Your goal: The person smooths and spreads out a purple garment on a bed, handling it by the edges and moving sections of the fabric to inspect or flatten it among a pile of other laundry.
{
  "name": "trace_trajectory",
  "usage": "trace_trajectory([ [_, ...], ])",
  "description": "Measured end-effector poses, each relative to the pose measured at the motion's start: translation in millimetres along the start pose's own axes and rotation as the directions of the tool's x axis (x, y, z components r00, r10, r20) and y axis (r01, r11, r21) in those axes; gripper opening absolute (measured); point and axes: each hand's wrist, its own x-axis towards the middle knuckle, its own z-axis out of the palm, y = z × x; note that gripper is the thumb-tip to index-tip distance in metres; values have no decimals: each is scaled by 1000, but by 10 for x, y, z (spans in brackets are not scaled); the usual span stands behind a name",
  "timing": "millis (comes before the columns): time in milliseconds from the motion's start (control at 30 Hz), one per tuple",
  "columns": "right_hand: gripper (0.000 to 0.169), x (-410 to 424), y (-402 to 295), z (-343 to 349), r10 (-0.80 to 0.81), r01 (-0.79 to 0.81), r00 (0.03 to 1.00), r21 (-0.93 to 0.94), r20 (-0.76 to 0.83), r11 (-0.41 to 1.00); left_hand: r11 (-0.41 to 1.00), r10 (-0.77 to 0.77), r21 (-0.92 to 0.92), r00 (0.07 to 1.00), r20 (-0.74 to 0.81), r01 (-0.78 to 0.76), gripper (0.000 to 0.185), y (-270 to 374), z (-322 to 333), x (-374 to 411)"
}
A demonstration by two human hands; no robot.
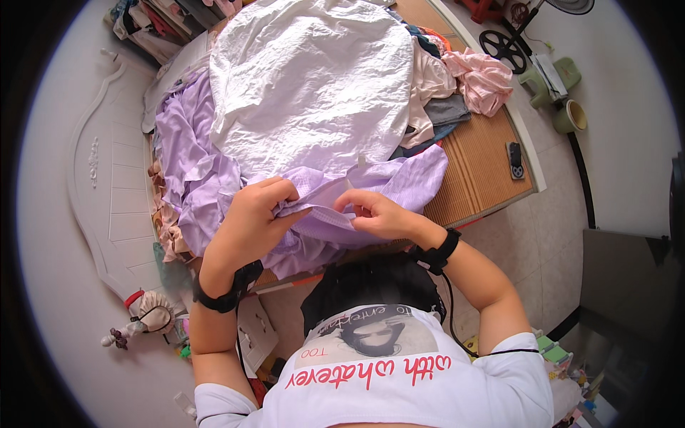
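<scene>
Across the near edge of the bed lies crumpled lilac fabric (406, 182) with an open hem. My left hand (259, 214) pinches a folded edge of it between thumb and fingers. To the right, my right hand (372, 214) has its thumb and index finger closed on the same hem near a small white tab. Beyond both hands spreads a large wrinkled white cloth (316, 80), rounded in outline. More lilac cloth (187, 134) hangs in loose folds along the left side; whether it joins the piece in my hands cannot be seen.
Pink garments (479, 80) and grey cloth (448, 111) are heaped on the right. A dark remote-like device (515, 160) lies on the woven bed mat (476, 160). The white headboard (118, 176) borders the left. Beyond the bed stand a green stool (567, 75) and a bin (570, 117).
</scene>
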Motion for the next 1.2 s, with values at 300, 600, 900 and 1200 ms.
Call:
trace_trajectory([
  [300, 26, -40, 76, -65, -48, 50, 998, -27, 48, 998, 998, 61, 16, 997, -39, -60, 22, -35, 50, 44],
  [600, 15, -16, -154, -21, -275, 266, 957, -105, -91, 958, 999, 35, 24, 998, -49, -34, 23, -5, 56, 98],
  [900, 10, -50, -160, -385, 36, -36, 999, -83, -12, 996, 996, 40, -80, 998, -41, -43, 20, 32, 8, 74],
  [1200, 20, 53, 231, -618, 32, -56, 995, -272, -90, 961, 980, 160, -120, 987, 28, -156, 14, 129, 36, -58],
])
